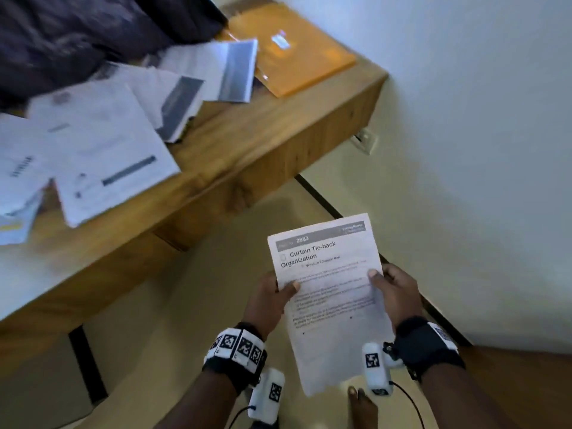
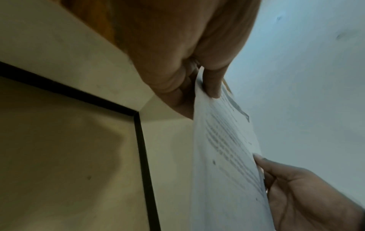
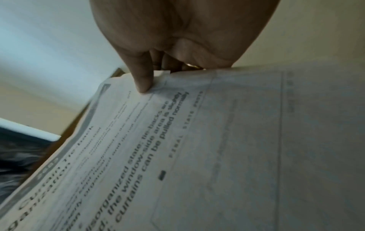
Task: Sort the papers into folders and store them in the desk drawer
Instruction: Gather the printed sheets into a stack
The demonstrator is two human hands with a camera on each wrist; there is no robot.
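Wooden desk (image 1: 247,140) runs along the white wall (image 1: 464,88), corner toward me. Dark cloth (image 1: 77,35) heaped at its far end. Loose papers (image 1: 102,144) fanned across the top, overlapping, several with grey printed bands. An orange folder (image 1: 297,54) lies flat near the desk's corner, just beside the paper spread. Below, pale floor (image 1: 185,305) with a black strip at the wall's foot.

Off the desk, over the floor, one printed sheet (image 1: 328,292) headed "Curtain Tie-back Organization" is held up. Left hand (image 1: 272,298) pinches its left edge, thumb on the face. Right hand (image 1: 396,295) pinches the right edge likewise. Hands apart, the sheet between them. Tracking bands on both wrists.
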